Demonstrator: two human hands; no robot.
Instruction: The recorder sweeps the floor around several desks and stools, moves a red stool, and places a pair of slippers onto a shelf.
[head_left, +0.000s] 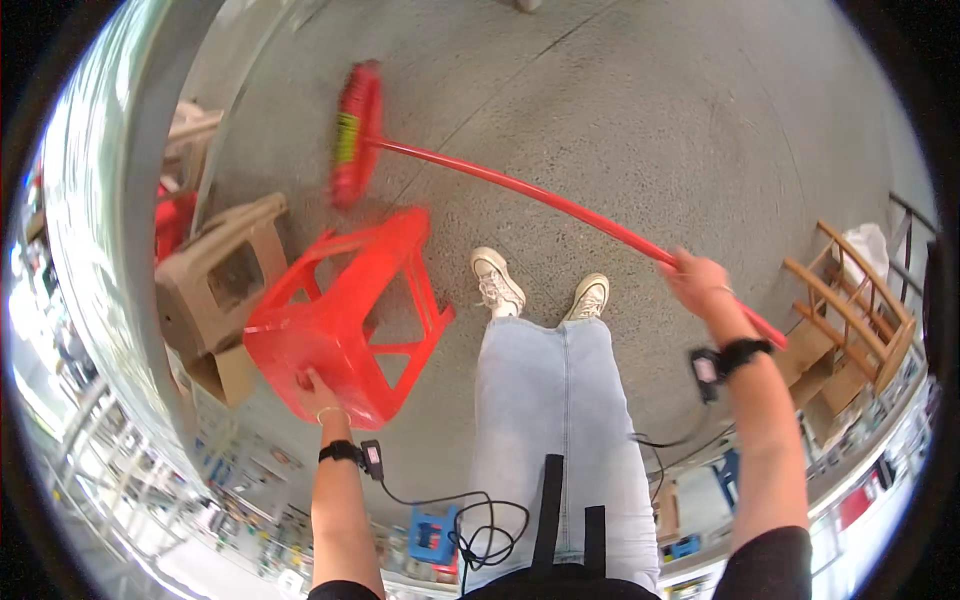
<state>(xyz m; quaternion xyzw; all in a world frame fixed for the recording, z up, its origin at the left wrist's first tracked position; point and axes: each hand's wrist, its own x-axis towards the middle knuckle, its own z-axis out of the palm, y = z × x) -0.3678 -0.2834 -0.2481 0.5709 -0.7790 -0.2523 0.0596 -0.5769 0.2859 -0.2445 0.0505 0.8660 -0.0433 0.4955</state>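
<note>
My right hand (697, 283) grips the red pole of a push broom (525, 187) near its end, at the right. The broom's wide red head (358, 135), blurred and bearing a yellow label, lies at the upper left. At the left, my left hand (319, 394) is at the seat of a red plastic stool (315, 345), with fingers at the hole in its seat. The stool is tipped over, its legs pointing up and to the right in view. Both wrists carry black straps with small devices and cables.
Beige plastic stools (217, 277) and a cardboard box (236, 375) stand at the left by a glossy curved surface (135, 225). On the right are an upturned wooden stool (855, 307) and cardboard boxes (825, 375). A blue stool (433, 534) is behind me. My shoes stand on the speckled floor (637, 120).
</note>
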